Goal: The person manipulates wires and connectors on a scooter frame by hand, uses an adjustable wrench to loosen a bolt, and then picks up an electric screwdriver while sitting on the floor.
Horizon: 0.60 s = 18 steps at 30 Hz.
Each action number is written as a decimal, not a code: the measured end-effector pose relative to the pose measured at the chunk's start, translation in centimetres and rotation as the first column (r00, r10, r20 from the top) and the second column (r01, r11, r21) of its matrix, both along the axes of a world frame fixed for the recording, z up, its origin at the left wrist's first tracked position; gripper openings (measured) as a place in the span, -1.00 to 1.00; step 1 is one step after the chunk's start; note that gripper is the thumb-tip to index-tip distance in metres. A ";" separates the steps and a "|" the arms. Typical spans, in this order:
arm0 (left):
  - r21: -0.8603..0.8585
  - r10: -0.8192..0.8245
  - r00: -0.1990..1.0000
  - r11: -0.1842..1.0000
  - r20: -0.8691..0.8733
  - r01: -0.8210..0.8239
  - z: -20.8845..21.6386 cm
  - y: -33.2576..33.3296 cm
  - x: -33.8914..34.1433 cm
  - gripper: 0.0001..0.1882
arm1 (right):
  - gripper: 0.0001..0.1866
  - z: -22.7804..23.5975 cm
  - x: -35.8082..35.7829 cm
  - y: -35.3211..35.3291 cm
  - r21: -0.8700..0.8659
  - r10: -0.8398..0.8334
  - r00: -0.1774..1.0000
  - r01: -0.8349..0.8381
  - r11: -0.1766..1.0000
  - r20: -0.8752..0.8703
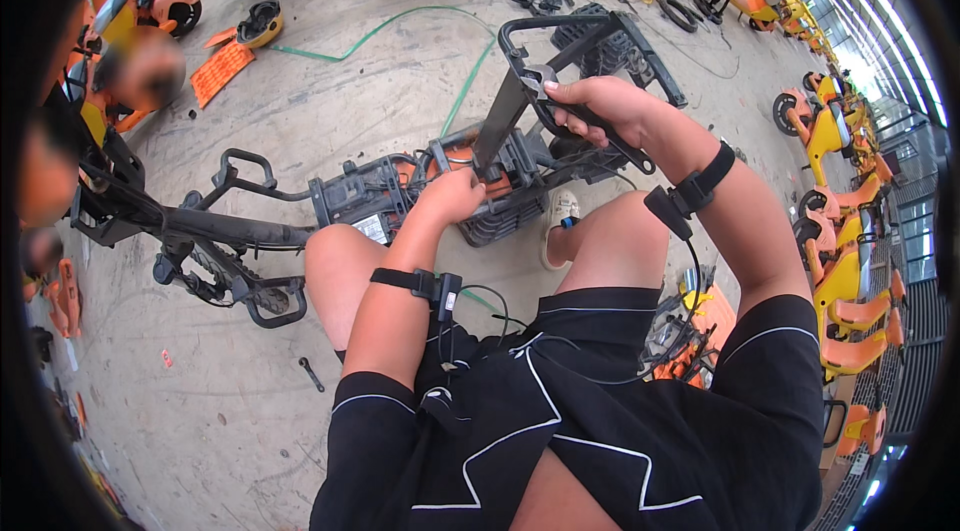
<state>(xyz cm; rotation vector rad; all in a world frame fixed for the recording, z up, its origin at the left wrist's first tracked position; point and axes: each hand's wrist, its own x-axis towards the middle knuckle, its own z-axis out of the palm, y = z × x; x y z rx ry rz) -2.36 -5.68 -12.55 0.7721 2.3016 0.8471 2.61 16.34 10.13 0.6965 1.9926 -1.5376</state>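
A black scooter frame (240,228) lies across the floor in front of my knees, with its seat bracket rising at the right. My right hand (610,111) is closed around a hand tool (537,79) with a silver jaw and black handle, held up beside the slanted post (508,111) of the bracket. My thumb rests near the jaw. Lower down, my left hand (456,197) reaches into the open black housing (350,193), close to the foot of the post and some orange parts (510,171). Its fingers are curled, and what they pinch is hidden.
A green strap or hose (400,15) runs over the concrete behind the frame. A small dark wrench (311,374) lies at the lower left. Orange panels (222,73) and a yellow-black part (260,24) lie farther off. Yellow-orange scooters (845,281) line the right side. Loose parts (690,331) sit by my right thigh.
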 end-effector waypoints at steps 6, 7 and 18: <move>-0.017 0.000 1.000 1.000 0.000 0.000 0.9 0.0 0.2 -0.60 | -0.51 0.3 0.0 -0.4 0.033 -0.002 1.000 0.002 0.999 0.003; -0.025 -0.003 1.000 1.000 -0.003 0.003 1.0 0.1 0.3 -0.60 | -0.50 0.3 0.0 -0.3 0.038 0.000 1.000 -0.001 0.999 0.007; -0.061 -0.008 1.000 0.998 0.023 0.010 2.2 -0.2 0.7 -0.64 | -0.49 0.7 -0.1 -0.1 -0.014 0.036 0.999 -0.036 0.999 0.022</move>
